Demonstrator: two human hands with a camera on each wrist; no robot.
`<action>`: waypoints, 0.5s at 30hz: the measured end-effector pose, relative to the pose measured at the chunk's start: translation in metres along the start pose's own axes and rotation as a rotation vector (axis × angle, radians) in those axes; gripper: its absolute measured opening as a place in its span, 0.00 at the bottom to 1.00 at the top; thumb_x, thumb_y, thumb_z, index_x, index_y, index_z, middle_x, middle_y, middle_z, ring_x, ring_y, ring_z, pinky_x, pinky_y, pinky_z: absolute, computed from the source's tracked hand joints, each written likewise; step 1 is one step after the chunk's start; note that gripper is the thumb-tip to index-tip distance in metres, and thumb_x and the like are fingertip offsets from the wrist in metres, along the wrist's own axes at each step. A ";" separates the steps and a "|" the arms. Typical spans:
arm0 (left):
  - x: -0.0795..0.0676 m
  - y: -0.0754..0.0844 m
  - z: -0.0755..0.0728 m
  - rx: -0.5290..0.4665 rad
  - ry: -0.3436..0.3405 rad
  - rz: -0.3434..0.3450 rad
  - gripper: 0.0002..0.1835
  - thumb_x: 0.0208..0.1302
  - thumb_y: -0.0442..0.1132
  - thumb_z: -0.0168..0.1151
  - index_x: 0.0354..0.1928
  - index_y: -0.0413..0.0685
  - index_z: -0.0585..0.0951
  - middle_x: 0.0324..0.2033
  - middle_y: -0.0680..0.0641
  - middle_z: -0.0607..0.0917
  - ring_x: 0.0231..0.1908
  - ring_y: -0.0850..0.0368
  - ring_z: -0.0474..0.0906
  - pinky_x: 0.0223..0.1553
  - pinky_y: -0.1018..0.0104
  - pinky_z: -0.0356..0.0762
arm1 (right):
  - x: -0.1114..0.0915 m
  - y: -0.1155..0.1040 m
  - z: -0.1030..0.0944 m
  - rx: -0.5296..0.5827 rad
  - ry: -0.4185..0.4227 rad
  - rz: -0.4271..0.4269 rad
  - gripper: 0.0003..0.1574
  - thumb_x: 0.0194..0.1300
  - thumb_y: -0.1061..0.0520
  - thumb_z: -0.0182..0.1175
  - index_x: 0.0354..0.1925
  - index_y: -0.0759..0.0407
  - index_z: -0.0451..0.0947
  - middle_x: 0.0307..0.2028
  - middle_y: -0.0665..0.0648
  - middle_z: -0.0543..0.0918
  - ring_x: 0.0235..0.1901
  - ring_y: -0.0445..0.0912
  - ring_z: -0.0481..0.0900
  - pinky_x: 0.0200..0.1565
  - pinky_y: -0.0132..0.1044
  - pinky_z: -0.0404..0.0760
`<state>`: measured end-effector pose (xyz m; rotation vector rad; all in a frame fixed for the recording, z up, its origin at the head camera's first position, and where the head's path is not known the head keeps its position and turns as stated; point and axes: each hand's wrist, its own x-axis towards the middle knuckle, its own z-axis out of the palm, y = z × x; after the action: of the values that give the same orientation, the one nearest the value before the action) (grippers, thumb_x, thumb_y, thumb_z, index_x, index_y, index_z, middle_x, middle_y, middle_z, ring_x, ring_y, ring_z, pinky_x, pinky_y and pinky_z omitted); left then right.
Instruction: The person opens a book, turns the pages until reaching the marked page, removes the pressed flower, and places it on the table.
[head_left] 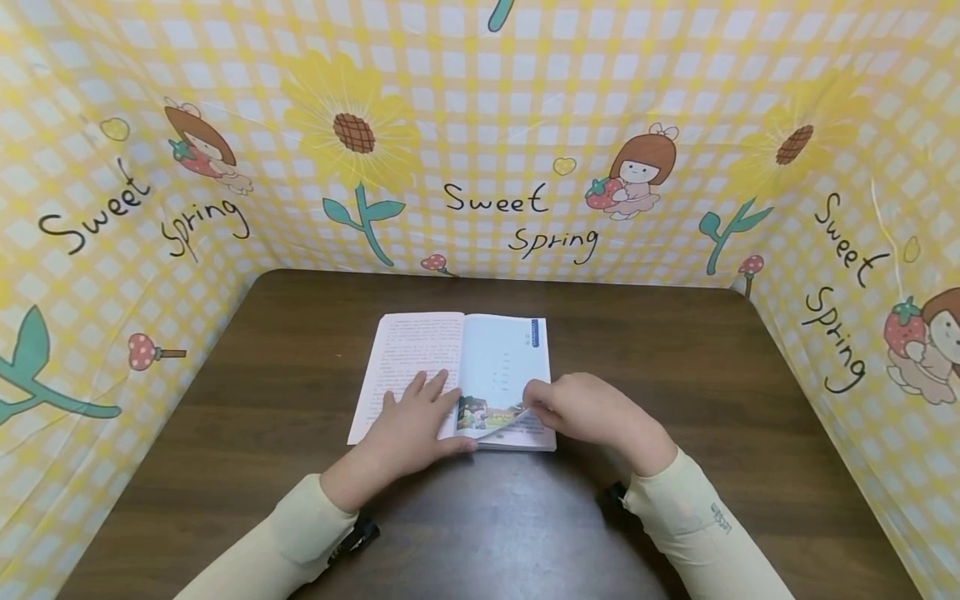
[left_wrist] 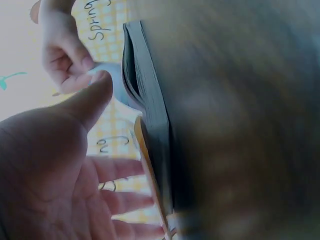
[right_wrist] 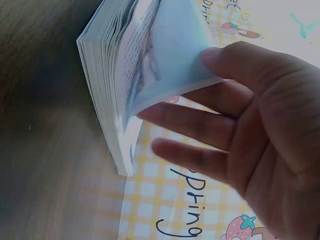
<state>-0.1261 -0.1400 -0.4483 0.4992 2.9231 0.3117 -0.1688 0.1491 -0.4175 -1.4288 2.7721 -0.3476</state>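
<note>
An open book (head_left: 420,350) lies on the table in the head view, with text on its left page and a pale blue picture page (head_left: 491,350) on the right. My right hand (head_left: 588,410) pinches the lower right corner of that page between thumb and fingers and lifts it, so printed text shows beneath. In the right wrist view the raised page (right_wrist: 177,45) bends away from the thick page block (right_wrist: 107,95). Spread over the lower left page, my left hand (head_left: 412,425) rests with straight fingers, its thumb near the book's bottom edge by the spine.
The dark wooden table (head_left: 300,333) surrounds the book. A yellow checked cloth (head_left: 487,108) with flowers and "Sweet Spring" lettering rises at the back and both sides. Black bands (head_left: 354,540) show at the wrists, beside pale sleeves.
</note>
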 end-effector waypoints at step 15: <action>0.001 0.005 -0.002 -0.055 0.102 0.081 0.39 0.62 0.64 0.69 0.70 0.52 0.76 0.78 0.43 0.62 0.77 0.34 0.55 0.65 0.26 0.62 | 0.000 -0.005 -0.010 -0.104 0.408 -0.145 0.13 0.68 0.51 0.69 0.50 0.47 0.85 0.37 0.41 0.90 0.30 0.38 0.83 0.38 0.37 0.81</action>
<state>-0.1259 -0.1352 -0.4453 0.6123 2.9876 0.4388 -0.1658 0.1478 -0.4066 -1.7678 3.0401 -0.5630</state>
